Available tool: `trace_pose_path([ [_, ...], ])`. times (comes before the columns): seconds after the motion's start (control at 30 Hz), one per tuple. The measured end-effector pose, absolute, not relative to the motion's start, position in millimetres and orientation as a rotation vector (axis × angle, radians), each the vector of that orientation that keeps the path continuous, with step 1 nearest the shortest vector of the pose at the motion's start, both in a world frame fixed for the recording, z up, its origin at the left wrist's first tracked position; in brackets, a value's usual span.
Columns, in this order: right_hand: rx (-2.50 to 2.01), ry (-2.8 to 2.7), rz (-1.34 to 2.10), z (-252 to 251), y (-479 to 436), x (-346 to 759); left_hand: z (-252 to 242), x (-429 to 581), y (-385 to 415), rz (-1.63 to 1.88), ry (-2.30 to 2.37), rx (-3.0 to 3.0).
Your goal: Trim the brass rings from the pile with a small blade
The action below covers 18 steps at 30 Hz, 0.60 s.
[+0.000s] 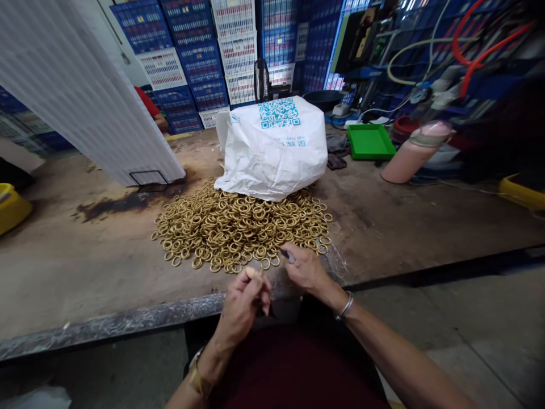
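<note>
A heap of brass-coloured rings lies spread over the table in front of me. My left hand is at the table's near edge, thumb and fingers pinched on a single brass ring seen nearly edge-on. Just to the right, my right hand is closed round a small dark-tipped tool; most of it is hidden in the fist, so its kind does not show. The tool's tip points left, beside the heap's near edge. The two hands are apart.
A white printed sack rests against the heap's far side. Behind it stands a green tray, with a pink bottle farther right. A white corrugated panel rises at left. Stacked crates line the back; a person's red sleeve shows behind the panel.
</note>
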State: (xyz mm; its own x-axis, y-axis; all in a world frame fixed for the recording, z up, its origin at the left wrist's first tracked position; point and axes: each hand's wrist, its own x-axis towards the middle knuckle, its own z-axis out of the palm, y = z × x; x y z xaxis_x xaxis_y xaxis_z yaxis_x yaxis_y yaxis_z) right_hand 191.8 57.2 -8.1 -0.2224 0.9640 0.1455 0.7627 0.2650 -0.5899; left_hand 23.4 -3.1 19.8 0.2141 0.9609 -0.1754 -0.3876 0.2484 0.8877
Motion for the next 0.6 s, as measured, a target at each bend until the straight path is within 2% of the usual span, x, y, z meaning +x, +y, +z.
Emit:
trace_pose_path([
  [0.17,-1.715,-1.88,0.546,-14,51,229,3,14,6,1.171,0.906,0.454],
  [0.4,-1.82,-2.124,0.441,-23,17,227,-4,8,5,1.071,0.804,0.27],
  [0.6,-1.869,-2.169,0.417,-21,23,215,-2,15,6,1.003,0.829,0.17],
])
